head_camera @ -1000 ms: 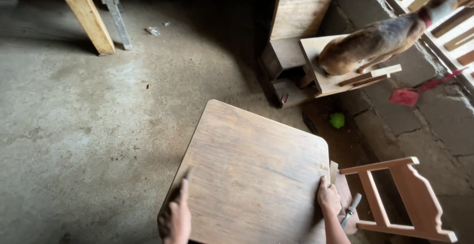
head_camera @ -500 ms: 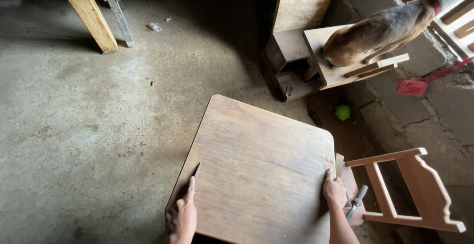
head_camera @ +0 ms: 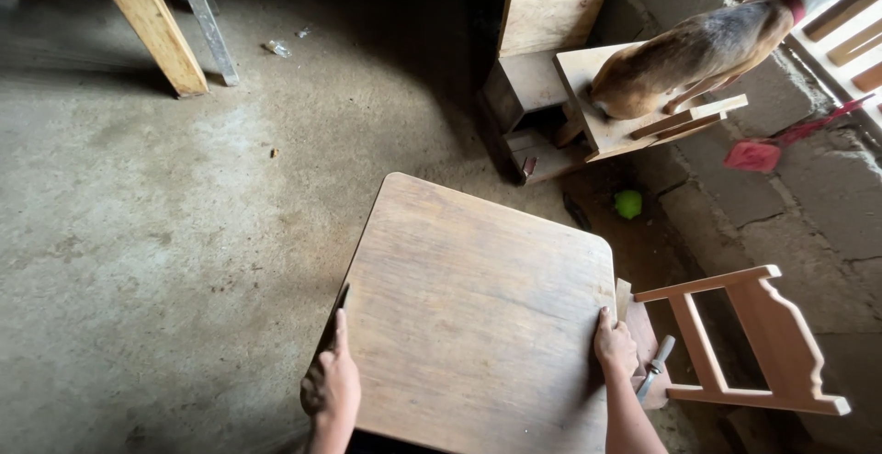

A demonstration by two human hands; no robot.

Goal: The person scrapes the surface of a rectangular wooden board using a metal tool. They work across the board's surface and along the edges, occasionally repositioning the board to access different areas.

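A square wooden tabletop [head_camera: 478, 312] with rounded corners fills the lower middle of the head view, held flat above the concrete floor. My left hand [head_camera: 333, 382] grips its left edge, thumb lying along the top. On the opposite side, my right hand [head_camera: 614, 344] clasps the right edge, fingers over the rim. Whatever is under the board is hidden.
A wooden frame piece [head_camera: 749, 344] lies at the right, with a small metal tool [head_camera: 656, 368] beside it. A dog [head_camera: 698, 50] stands on stacked wooden parts [head_camera: 551, 68] by a block wall. A green ball [head_camera: 628, 203], a red object [head_camera: 753, 154], a wooden post [head_camera: 147, 22].
The tabletop and both hands have shifted slightly in view as the camera moved; the dog has edged rightward on the wooden parts. Both hands keep their grip on the board's edges.
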